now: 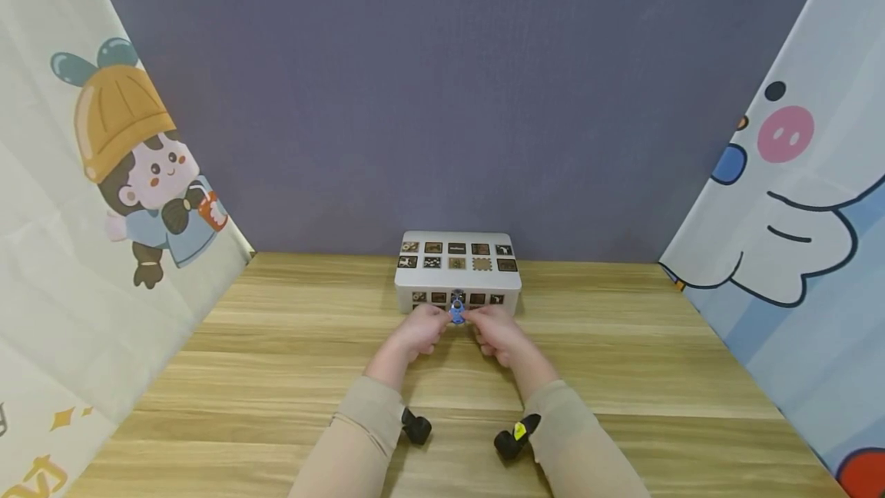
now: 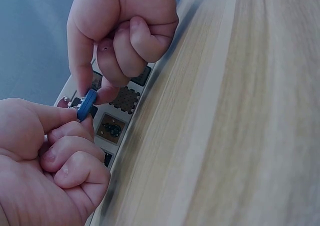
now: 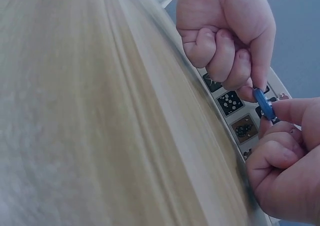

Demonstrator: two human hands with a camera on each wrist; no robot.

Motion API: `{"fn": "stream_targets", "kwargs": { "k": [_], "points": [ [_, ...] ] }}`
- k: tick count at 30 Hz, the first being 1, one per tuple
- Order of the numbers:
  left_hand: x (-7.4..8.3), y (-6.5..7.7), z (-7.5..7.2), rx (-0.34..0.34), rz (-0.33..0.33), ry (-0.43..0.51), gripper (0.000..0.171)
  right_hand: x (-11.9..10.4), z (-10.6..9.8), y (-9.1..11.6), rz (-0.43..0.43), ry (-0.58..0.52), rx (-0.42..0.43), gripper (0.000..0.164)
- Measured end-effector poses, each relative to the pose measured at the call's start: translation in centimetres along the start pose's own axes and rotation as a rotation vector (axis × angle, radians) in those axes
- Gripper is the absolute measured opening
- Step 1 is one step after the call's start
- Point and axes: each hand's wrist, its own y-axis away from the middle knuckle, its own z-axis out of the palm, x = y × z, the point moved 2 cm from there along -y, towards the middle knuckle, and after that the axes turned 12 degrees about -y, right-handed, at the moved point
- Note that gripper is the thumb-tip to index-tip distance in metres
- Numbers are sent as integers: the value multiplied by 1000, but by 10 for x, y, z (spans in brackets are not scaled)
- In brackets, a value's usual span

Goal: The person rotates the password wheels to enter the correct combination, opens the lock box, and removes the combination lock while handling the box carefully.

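Observation:
A small blue padlock (image 1: 457,313) hangs at the front of a white box (image 1: 458,278), by the middle of its lid edge. My left hand (image 1: 422,328) pinches one side of the padlock between thumb and forefinger. From the other side my right hand (image 1: 499,331) pinches it likewise. Both wrist views show the remaining fingers of each hand curled in. In the left wrist view, the left hand (image 2: 55,161) is lower left and the right hand (image 2: 122,30) above. Fingertips cover parts of the padlock (image 2: 87,105), and its fastening to the box is hard to make out.
Small dark picture squares cover the box's lid and front. The box stands at the back of a wood-grain table (image 1: 276,375), close to a grey-purple wall (image 1: 449,98). Cartoon-printed sheets (image 1: 41,175) hang on both sides. Each wrist wears a black camera (image 1: 416,429).

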Motion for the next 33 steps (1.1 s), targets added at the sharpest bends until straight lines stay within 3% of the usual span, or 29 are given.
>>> {"fn": "stream_targets", "kwargs": {
  "k": [33],
  "points": [
    [1,0,-1,15,-4,-1,39,2,3,-2,21,2,-30,29]
  ]
}}
